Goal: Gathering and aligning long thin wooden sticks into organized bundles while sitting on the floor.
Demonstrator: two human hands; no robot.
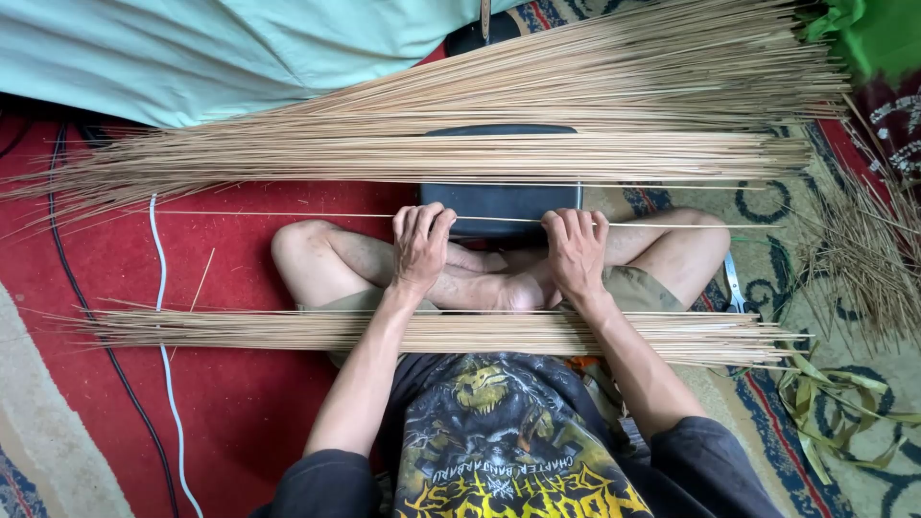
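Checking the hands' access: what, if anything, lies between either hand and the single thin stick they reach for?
Nothing visible does. The left hand and right hand already close on the single thin stick, with the dark block just beyond it.

No packages, labels, signs or screens anywhere in view

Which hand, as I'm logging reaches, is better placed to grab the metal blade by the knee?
Right, probably: the right hand lies nearer the blade; the left hand sits farther. Both hold the stick.
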